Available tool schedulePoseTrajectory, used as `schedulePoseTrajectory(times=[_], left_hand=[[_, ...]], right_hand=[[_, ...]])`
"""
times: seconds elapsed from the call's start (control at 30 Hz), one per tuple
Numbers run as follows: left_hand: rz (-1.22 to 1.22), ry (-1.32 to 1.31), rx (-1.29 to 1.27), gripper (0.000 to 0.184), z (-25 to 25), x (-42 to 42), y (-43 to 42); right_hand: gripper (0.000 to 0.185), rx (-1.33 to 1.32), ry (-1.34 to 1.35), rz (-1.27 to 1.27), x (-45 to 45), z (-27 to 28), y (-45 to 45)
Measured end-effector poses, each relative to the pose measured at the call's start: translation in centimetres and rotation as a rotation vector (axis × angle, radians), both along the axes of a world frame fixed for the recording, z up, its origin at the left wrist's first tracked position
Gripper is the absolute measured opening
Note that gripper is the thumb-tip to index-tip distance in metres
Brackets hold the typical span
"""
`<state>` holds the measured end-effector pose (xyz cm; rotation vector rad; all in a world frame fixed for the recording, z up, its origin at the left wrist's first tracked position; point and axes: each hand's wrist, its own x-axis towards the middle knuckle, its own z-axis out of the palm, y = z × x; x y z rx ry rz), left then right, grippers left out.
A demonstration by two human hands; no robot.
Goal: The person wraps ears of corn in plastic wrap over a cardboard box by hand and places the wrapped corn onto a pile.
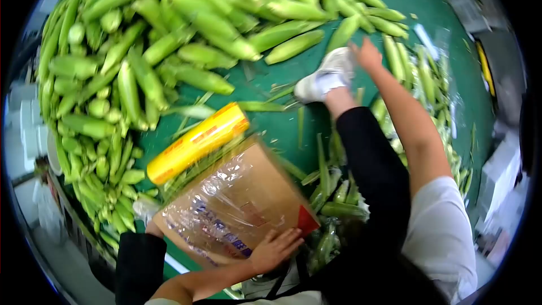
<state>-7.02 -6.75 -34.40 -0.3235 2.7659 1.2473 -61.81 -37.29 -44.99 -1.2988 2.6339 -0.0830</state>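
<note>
My left hand (276, 251) lies flat with its fingers spread on a cardboard box (282, 192). Shiny clear film covers part of the box's printed face. At the box's far edge rests a yellow-wrapped roll (197, 143), with strips of green husk between them. My right hand (368, 55) is stretched out past my white shoe (333, 73), its fingers apart. Just beyond its fingertips is an ear of corn in green husk (342, 33); I cannot tell whether they touch. No object shows in the right hand.
A large heap of unhusked corn (209, 22) spreads over the green floor (288, 127) ahead and left. Film-wrapped corn (435, 79) lies at the right, with more corn (341, 209) between my legs. White boxes (499, 175) stand at the far right.
</note>
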Motion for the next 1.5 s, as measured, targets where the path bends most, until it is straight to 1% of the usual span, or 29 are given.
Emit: schedulePoseTrajectory(times=[0.03, 0.07, 0.1, 0.13, 0.2, 0.23, 0.27, 0.3, 0.33, 0.37, 0.4, 0.43, 0.5, 0.57, 0.63, 0.7, 0.8, 0.83, 0.9, 0.97, 1.0, 1.1, 1.13, 1.17, 1.23, 1.3, 1.33, 1.43, 1.5], left_hand=[[-0.04, 0.082, 0.126, 0.055, -0.5, 0.1, 0.3], [-0.386, -0.085, 0.174, 0.053, 2.1, -0.8, -0.5], [-0.353, 0.16, 0.276, 0.049, 3.1, 0.3, -0.1], [-0.1, 0.359, 0.25, 0.045, 2.6, 1.8, 1.9], [0.256, 0.443, 0.612, 0.04, 3.4, 5.1, 5.6], [0.362, 0.346, 1.022, 0.039, 4.8, 6.5, 7.1], [0.366, 0.36, 1.057, 0.038, 7.5, 6.9, 2.6], [0.372, 0.179, 1.164, 0.036, 8.7, 6.9, 0.2], [0.306, 0.38, 0.7, 0.031, 7.8, 7.3, -0.4], [0.102, 0.012, 0.71, 0.03, 9.0, 7.6, -4.4], [0.409, 0.427, 0.29, 0.033, 8.9, 9.1, -5.3], [0.351, 0.407, -0.079, 0.039, 8.8, 9.8, -7.1], [0.418, 0.296, -0.418, 0.046, 10.3, 9.8, -9.8], [0.527, 0.052, -0.779, 0.055, 12.4, 8.9, -11.3], [0.678, -0.049, -0.83, 0.066, 11.5, 9.2, -12.9], [0.751, -0.1, -0.679, 0.073, 7.9, 12.3, -12.4], [0.954, -0.173, -0.314, 0.069, 5.7, 14.3, -9.0], [0.943, -0.165, -0.353, 0.069, 4.8, 14.6, -8.4], [0.906, -0.171, -0.401, 0.069, 3.6, 14.9, -6.3], [0.898, -0.201, -0.424, 0.074, 3.5, 14.7, -5.6], [0.907, -0.195, -0.443, 0.074, 3.5, 14.6, -5.4], [0.923, -0.221, -0.455, 0.078, 3.9, 14.8, -5.4], [0.92, -0.231, -0.459, 0.078, 4.0, 14.9, -5.4], [0.918, -0.245, -0.457, 0.078, 4.0, 15.0, -5.3], [0.912, -0.208, -0.444, 0.082, 3.0, 15.0, -5.6], [0.896, -0.125, -0.46, 0.083, 2.0, 14.9, -5.5], [0.881, -0.108, -0.603, 0.081, 1.7, 14.9, -5.5], [0.367, 0.14, -0.506, 0.073, 2.7, 21.1, -3.6], [0.444, 0.106, -0.428, 0.06, 1.4, 24.0, -2.0]], right_hand=[[0.074, 0.13, -0.078, -0.204, 2.0, -0.7, -5.5], [0.072, 0.19, -0.06, -0.326, 3.5, -2.7, -9.2], [0.071, 0.152, -0.038, -0.376, 3.5, -4.8, -10.3], [0.07, 0.088, -0.026, -0.404, 3.1, -6.9, -11.2], [0.069, -0.13, -0.092, -0.41, 0.2, -11.0, -11.4], [0.07, -0.3, -0.189, -0.395, -2.3, -13.2, -11.3], [0.07, -0.502, -0.348, -0.361, -4.7, -15.0, -11.3], [0.072, -0.689, -0.553, -0.295, -6.4, -15.7, -11.2], [0.072, -0.776, -0.846, -0.26, -5.2, -12.4, -10.6], [0.064, -0.829, -0.985, -0.191, 0.4, -6.4, -9.1], [0.063, -0.715, -1.032, -0.136, 4.9, -1.1, -7.7], [0.062, -0.615, -1.07, -0.088, 9.0, 2.9, -5.9], [0.063, -0.424, -0.949, 0.411, 17.2, 8.4, -0.1], [0.07, 0.037, -1.069, 0.375, 27.9, 15.7, 7.5], [0.066, -0.116, -0.841, 1.253, 34.8, 18.2, 12.3], [0.064, -0.025, -0.812, 1.253, 39.4, 20.1, 16.3], [0.054, -0.208, -0.316, 0.554, 38.7, 17.9, 22.3], [0.05, 0.046, -0.219, 0.267, 38.3, 16.9, 24.1], [0.05, 0.236, -0.208, 0.121, 40.1, 15.5, 27.3], [0.044, 0.143, -0.278, 0.14, 40.5, 14.6, 28.4], [0.034, 0.179, -0.272, 0.182, 40.1, 13.2, 28.5], [0.023, -0.113, -0.875, 0.195, 36.4, 7.5, 30.8], [0.013, -0.162, -1.239, -0.094, 36.8, 11.2, 30.5], [0.01, -0.218, -1.367, -0.169, 36.9, 13.1, 30.0], [0.011, -0.569, -1.307, 0.146, 41.2, 15.8, 28.0], [0.012, -0.535, -0.871, 0.648, 45.9, 14.4, 24.9], [0.015, -0.519, -0.638, 0.887, 47.4, 13.6, 23.8], [0.027, -0.388, -0.647, 1.116, 48.4, 11.3, 23.4], [0.047, -0.353, -0.602, 1.158, 48.0, 10.7, 23.4]])
